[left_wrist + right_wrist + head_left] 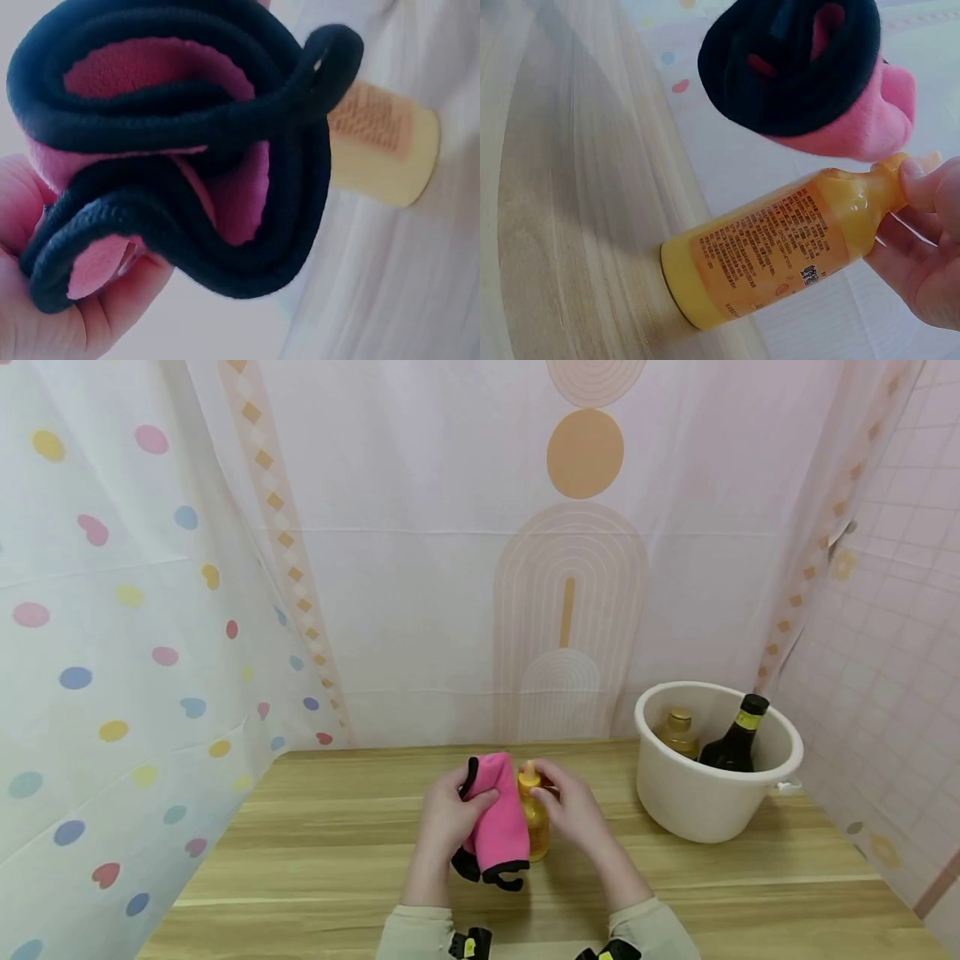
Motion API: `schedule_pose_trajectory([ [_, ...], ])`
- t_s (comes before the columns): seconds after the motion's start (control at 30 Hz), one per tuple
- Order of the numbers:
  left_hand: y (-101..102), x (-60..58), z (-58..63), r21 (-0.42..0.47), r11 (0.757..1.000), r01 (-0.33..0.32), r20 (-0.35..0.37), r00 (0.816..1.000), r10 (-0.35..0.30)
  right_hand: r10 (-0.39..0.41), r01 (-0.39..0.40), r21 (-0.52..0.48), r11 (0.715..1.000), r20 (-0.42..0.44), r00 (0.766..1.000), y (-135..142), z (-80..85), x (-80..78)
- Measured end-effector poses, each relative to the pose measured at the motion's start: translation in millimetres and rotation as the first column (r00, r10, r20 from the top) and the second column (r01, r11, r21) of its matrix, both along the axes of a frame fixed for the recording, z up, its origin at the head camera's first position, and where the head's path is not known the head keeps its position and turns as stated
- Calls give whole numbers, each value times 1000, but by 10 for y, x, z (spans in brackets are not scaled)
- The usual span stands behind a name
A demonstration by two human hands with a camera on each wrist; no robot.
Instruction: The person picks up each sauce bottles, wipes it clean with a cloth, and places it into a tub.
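My left hand (448,814) grips a folded pink cloth (501,822) with black edging and a black loop, thumb across its front. Just right of the cloth is a yellow-orange bottle (769,244) with a printed label and a narrow neck. The fingers and thumb of my right hand (572,802) pinch that bottle by its neck. In the right wrist view, the bottle's base is at the wooden table (562,217); whether it touches cannot be told. The cloth hides part of the bottle in the head and left wrist views.
At the right stands a white bucket (693,806) holding a dark bottle (735,743) with a yellow neck band and an amber bottle (678,735). A patterned curtain (420,610) hangs behind the table, and a dotted one (135,693) on the left.
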State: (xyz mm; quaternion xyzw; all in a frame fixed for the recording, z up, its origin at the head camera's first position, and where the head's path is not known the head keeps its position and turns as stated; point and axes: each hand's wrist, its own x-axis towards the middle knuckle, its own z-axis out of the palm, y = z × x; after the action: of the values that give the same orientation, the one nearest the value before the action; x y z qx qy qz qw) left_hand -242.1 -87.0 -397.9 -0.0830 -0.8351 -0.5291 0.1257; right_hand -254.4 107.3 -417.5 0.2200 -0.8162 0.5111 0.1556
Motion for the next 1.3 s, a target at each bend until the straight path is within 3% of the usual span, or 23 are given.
schedule_pose_trajectory([
  [0.13,107,-4,-71,53,998,39,-8,999,-38,-7,7,11,1000,-11,1000,-3,-17,2],
  [0.3,200,-2,-142,93,995,39,-27,999,-36,-29,30,13,999,-15,999,-17,-20,9],
  [0.6,164,-19,-149,-61,998,7,-64,998,-11,-37,37,0,999,-4,999,-49,-22,14],
  [0.83,98,-45,-214,-113,993,23,21,1000,-21,-34,34,-2,999,-1,999,-50,-19,19],
  [1.0,47,-66,-305,-74,996,46,108,993,-37,-30,30,-19,999,16,999,-57,-3,30],
  [1.3,-16,-89,-420,-7,996,84,169,982,-81,-23,23,-35,999,10,1000,-75,-13,21],
])
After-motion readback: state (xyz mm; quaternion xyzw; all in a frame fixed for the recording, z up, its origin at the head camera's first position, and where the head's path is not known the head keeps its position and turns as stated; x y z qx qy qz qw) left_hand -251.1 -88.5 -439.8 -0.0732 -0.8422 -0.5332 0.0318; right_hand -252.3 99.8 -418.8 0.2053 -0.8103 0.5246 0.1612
